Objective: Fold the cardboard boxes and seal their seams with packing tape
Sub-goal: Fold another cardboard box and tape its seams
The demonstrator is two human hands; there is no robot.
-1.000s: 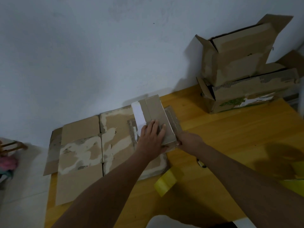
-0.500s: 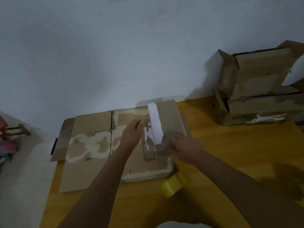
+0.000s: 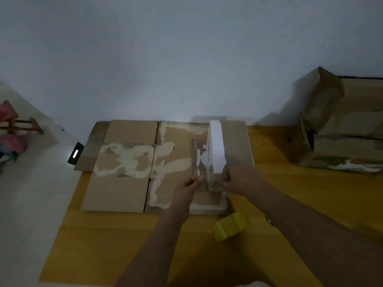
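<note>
My two arms are bare from the bottom edge of the view up to the wrists; no sleeve covers them. My left hand (image 3: 187,186) and my right hand (image 3: 243,180) wear no glove, no ring and no watch or band. The light is dim, so fine details like nails are too blurred to tell. Both forearms look slim and long.

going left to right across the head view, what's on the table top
flattened cardboard sheet → left hand → small box being folded → right hand → stacked open boxes. The yellow tape roll is left out: it lies nearer, below the hands, so its place in the order is unclear.
</note>
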